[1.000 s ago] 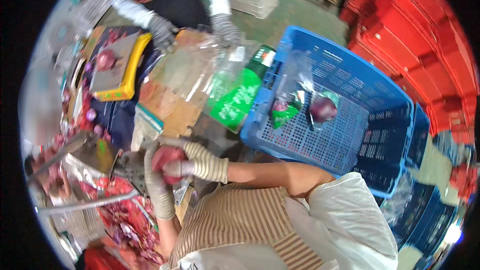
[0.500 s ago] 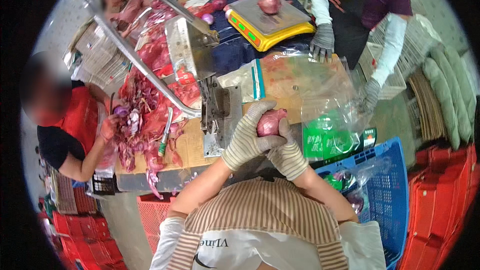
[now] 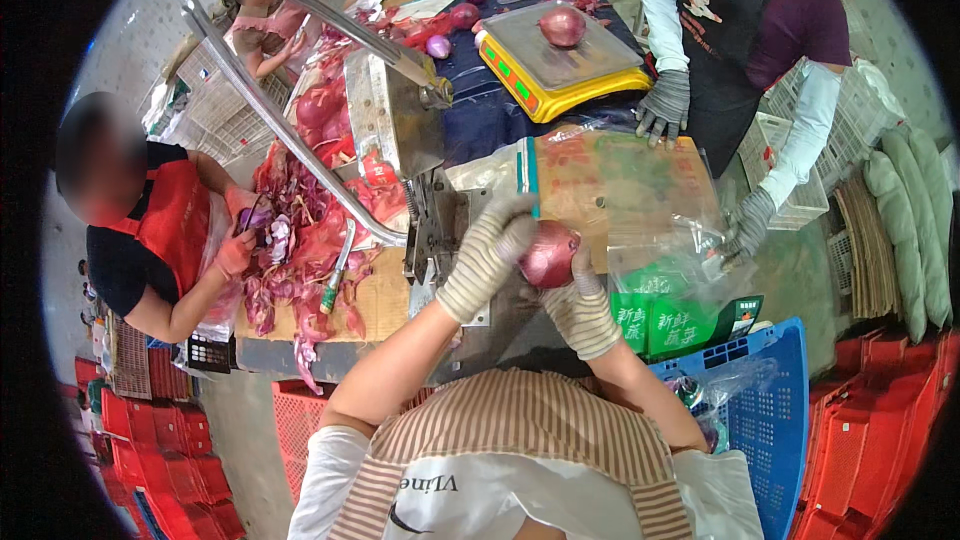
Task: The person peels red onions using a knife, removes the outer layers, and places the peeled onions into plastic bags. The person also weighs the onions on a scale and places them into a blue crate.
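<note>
A shiny red onion (image 3: 551,254) is held in front of me, above the near edge of the table. My right hand (image 3: 582,312), in a striped knit glove, cups it from below and from the right. On its left side, my left hand (image 3: 490,258) in a matching glove has its fingers curled in against the skin, slightly blurred. Just left of and behind my left hand stands a metal lever press (image 3: 428,230) with long handles, bolted to the table.
On the table lie a knife (image 3: 337,270), heaps of onion skins (image 3: 290,230) and a green printed bag (image 3: 660,320). An onion sits on a yellow scale (image 3: 560,90). A gloved co-worker (image 3: 700,50) stands beyond at right. A blue crate (image 3: 780,410) is by my right arm.
The onion has turned in my hands, showing a darker, glossier side. My left fingers have shifted to its left side. The co-worker's hands stay near the plastic bag and table.
</note>
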Demonstrator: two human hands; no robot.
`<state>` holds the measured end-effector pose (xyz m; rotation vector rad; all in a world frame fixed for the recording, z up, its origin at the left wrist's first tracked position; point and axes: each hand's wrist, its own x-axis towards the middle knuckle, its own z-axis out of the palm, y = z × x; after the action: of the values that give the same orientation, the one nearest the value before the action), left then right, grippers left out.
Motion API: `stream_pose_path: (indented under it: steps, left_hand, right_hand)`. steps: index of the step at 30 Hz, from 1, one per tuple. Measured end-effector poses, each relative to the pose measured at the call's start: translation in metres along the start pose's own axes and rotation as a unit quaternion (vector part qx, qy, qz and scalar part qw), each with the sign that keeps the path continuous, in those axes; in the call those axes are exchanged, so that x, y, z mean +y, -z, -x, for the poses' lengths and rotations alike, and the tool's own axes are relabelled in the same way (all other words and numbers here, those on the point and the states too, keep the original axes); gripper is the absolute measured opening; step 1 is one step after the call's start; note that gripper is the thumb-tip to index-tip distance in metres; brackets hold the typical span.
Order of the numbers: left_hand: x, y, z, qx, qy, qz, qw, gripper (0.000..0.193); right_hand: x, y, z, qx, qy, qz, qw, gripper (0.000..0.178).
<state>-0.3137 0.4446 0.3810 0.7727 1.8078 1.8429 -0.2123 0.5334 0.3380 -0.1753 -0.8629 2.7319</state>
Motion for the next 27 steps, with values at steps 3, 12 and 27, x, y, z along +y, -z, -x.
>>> stream_pose_path:
  steps: [3, 12, 27]
  left_hand:
    - [0.006, -0.006, 0.011, -0.066, -0.131, -0.173, 0.974, 0.055]
    - [0.024, 0.002, 0.018, -0.070, -0.264, -0.271, 0.923, 0.026]
    - [0.016, 0.028, 0.013, 0.008, -0.181, -0.389, 0.903, 0.034]
  right_hand:
    - [-0.011, -0.003, 0.002, 0.017, 0.058, 0.015, 0.998, 0.072]
    - [-0.018, -0.007, 0.001, 0.018, 0.090, 0.043, 0.995, 0.069]
    - [-0.039, 0.010, 0.008, -0.072, -0.116, -0.172, 0.976, 0.065]
